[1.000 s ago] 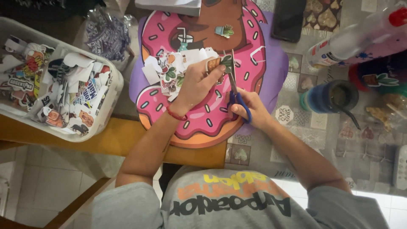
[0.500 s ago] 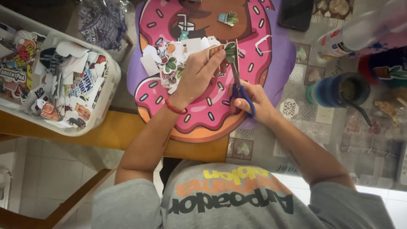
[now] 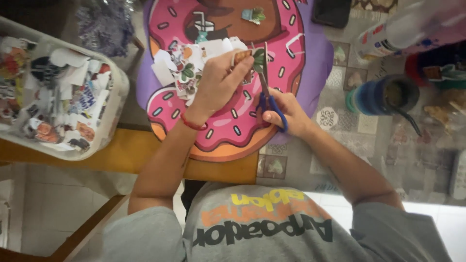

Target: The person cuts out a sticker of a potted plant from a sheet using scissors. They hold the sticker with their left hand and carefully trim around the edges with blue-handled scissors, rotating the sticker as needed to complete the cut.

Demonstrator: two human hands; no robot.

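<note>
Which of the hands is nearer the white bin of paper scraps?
Left. The left hand holds a paper cutout over the donut mat, closer to the white bin; the right hand, with blue-handled scissors, is farther away.

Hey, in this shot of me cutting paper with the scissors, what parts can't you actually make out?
Head view only:
- The paper cutout: its picture is mostly covered by the left hand.
- The scissors: the handle loops are partly hidden by the right hand.
- The white bottle: blurred, cut off by the right edge.
- The tub of paper scraps: cut off at the left edge, and the scraps are too small to tell.
</note>
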